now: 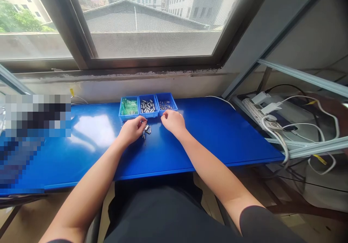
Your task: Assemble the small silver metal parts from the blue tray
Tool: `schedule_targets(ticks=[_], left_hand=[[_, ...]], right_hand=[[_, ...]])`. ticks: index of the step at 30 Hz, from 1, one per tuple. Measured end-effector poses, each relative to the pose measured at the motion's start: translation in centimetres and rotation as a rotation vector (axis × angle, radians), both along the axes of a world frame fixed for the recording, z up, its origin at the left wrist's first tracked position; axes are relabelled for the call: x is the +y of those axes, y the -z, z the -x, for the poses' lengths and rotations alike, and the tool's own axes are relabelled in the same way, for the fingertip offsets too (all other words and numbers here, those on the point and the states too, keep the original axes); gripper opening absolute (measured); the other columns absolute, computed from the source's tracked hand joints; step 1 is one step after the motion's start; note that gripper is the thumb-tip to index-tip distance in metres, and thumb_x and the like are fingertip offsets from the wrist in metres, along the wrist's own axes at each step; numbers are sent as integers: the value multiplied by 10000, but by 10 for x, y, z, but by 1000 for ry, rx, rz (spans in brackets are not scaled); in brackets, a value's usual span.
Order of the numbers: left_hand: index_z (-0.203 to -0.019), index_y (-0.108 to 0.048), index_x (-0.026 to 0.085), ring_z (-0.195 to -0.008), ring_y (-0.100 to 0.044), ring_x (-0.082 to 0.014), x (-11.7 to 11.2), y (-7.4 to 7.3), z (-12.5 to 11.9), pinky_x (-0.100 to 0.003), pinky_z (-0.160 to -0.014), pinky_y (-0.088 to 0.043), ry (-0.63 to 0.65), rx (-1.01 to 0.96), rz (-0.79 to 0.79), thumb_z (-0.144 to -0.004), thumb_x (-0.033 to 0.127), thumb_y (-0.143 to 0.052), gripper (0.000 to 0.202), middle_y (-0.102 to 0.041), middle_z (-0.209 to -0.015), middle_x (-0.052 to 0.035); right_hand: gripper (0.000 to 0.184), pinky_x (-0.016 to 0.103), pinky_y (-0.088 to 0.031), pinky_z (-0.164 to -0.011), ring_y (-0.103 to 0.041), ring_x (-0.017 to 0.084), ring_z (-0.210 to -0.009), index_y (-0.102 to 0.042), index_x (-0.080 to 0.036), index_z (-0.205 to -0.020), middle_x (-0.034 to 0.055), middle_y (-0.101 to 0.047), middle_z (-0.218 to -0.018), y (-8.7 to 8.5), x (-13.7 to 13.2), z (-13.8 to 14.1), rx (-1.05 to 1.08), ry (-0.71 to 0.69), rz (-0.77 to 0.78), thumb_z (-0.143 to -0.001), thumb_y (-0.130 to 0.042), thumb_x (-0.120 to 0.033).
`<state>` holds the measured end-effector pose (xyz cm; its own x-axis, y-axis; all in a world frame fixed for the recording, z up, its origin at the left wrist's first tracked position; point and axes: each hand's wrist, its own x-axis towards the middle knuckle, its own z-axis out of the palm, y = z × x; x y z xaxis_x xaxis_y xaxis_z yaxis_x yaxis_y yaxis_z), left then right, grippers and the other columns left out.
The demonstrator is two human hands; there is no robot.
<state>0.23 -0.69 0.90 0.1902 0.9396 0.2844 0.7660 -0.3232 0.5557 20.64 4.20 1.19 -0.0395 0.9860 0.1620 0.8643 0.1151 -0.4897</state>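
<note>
My left hand [132,130] is over the blue table, its thumb and fingers pinched together beside a small pile of metal pieces [147,129]. Whatever is in that pinch is too small to make out. My right hand [174,122] is closed too, fingertips together just in front of the right blue bin [170,98]; what it holds, if anything, is hidden. Thin metal pins [165,105] lie in that bin. Short silver and black cylinders [148,106] fill the middle bin. Green and clear small pieces [129,106] lie in the left one.
The three joined bins stand at the back of the blue table [217,134], below a window [152,25]. A power strip [261,114] with chargers and white cables sits on the right beside a metal frame [304,77]. A blurred-out patch [35,116] covers the left side.
</note>
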Motion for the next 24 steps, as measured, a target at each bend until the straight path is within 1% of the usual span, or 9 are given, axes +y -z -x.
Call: schedule_targets(ticks=[3, 6, 10, 14, 19, 21, 24], left_hand=[[-978, -644, 215, -549, -517, -128, 0, 0, 0, -237, -569, -363, 5, -3, 0, -916, 345, -498, 205, -575, -606, 27], [-974, -644, 214, -543, -514, -128, 0, 0, 0, -236, -570, -364, 8, -4, 1, -916, 345, -495, 206, -563, -592, 31], [-975, -644, 213, -545, -516, -125, 0, 0, 0, -234, -570, -368, 12, -2, 0, -915, 344, -496, 207, -582, -609, 26], [-967, -645, 211, -549, -518, -123, 1, 0, 0, -230, -569, -373, 18, -4, -1, -907, 335, -502, 198, -600, -629, 21], [-965, -646, 211, -546, -517, -123, 1, 0, 0, -226, -560, -369, 23, -3, 2, -903, 325, -503, 194, -606, -633, 20], [-958, -650, 212, -544, -520, -123, 0, 0, -1, -226, -558, -369, 23, 2, -1, -903, 325, -503, 193, -611, -634, 18], [-959, -653, 213, -547, -528, -124, 0, 0, -1, -224, -558, -374, 23, 4, -4, -908, 339, -500, 204, -621, -641, 13]], right_hand=[[221, 394, -472, -852, -656, 279, -932, -718, -172, -909, 130, -728, -936, 1, 0, 0, -150, -52, 5, -876, -519, -260], [246, 390, -478, -845, -642, 287, -973, -724, -169, -969, 139, -723, -1002, 5, 1, 1, -176, -100, 14, -893, -519, -281], [268, 375, -484, -889, -625, 274, -1036, -714, -159, -1068, 134, -702, -1091, 9, 1, 5, -86, -235, 19, -900, -542, -277], [298, 375, -490, -909, -610, 262, -1069, -686, -153, -1142, 127, -691, -1116, 11, -6, 13, 41, -371, 4, -905, -575, -296], [243, 374, -469, -929, -602, 224, -1009, -697, -169, -1102, 95, -702, -1060, 13, -13, 21, 97, -604, -66, -886, -633, -259], [217, 372, -468, -921, -592, 222, -995, -706, -159, -1068, 98, -700, -1046, 15, -13, 22, 95, -653, -77, -881, -642, -247], [195, 375, -465, -923, -579, 231, -1002, -710, -140, -1036, 112, -692, -1034, 17, -13, 22, 96, -684, -81, -875, -648, -229]])
